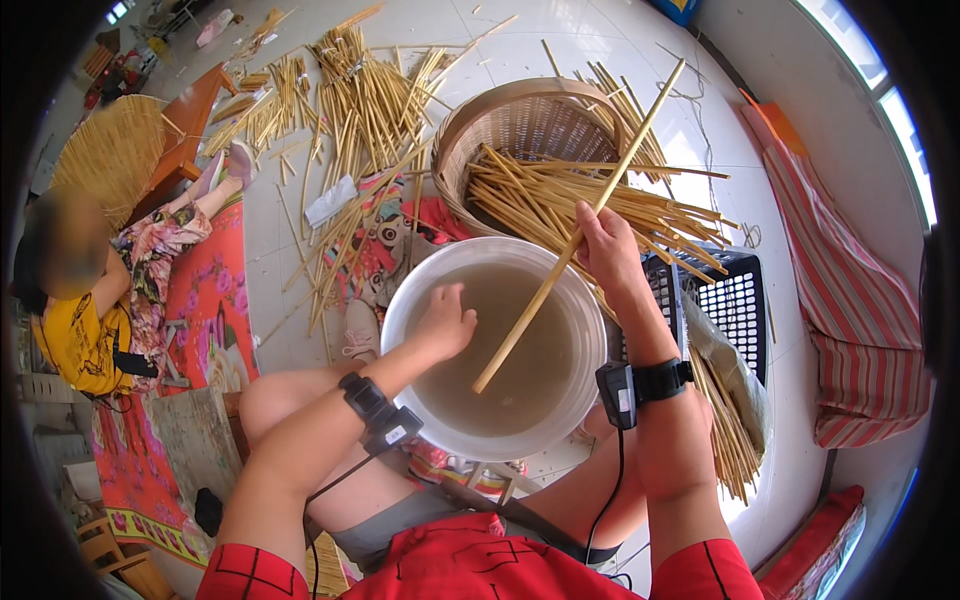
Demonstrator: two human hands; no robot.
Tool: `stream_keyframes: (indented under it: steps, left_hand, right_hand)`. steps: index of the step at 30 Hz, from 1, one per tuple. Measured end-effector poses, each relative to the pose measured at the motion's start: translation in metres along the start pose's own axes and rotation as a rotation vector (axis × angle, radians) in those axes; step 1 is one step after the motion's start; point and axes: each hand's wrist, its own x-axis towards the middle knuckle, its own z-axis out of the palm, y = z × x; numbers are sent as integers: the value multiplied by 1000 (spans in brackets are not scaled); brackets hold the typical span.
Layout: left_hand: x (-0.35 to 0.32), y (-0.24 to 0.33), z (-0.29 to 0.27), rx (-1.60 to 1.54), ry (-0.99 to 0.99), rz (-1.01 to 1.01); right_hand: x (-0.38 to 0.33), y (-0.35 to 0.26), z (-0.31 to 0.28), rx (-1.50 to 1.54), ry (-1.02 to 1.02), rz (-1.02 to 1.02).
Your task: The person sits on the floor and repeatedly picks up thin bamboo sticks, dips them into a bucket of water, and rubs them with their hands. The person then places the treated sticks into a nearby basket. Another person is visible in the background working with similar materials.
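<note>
My right hand [608,245] is closed round the upper half of a long yellow-brown stick [530,312]. The stick slants over a white bucket [398,282] of cloudy water [500,400], its lower end above or just at the surface. Over the left part of the bucket, my left hand [446,324] is apart from the stick with its fingers curled in; whatever they may hold is hidden. Just beyond the bucket, a wicker basket [478,122] lies tipped, with many similar sticks [590,195] spilling to the right.
A black plastic crate [735,310] stands right of the bucket, beside more sticks [725,430] in a bag. Bundled sticks [360,100] cover the floor ahead. A person in yellow [85,335] sits at left on a red floral mat [215,290]. Striped cloth [850,330] hangs at right.
</note>
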Motion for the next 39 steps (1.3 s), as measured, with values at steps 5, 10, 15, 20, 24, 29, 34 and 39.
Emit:
stream_keyframes:
  steps: [5,10,15,20,24,29,34,39]
  left_hand:
    - [-1,-20,15,-11,-382,-142]
    - [-5,44,-22,-1043,-666,-149]
    - [-3,72,-42,-1218,-509,-31]
    - [-4,78,-48,-1210,-494,-32]
    - [-5,74,-49,-1228,-528,-13]
    - [-10,77,-46,-1195,-450,21]
    - [-14,66,-36,-1047,-403,2]
    - [-7,52,-19,-945,-450,23]
  right_hand:
    - [-5,-1,3,1,-196,-4]
    - [-15,0,10,-52,-403,-16]
    - [-23,-4,13,-79,-522,2]
    - [-24,-5,14,17,-705,-11]
    - [-22,-4,14,18,-753,-31]
    - [-25,-10,15,88,-526,-93]
    - [-17,-20,3,188,-245,-55]
    - [-9,-14,-6,150,-109,-157]
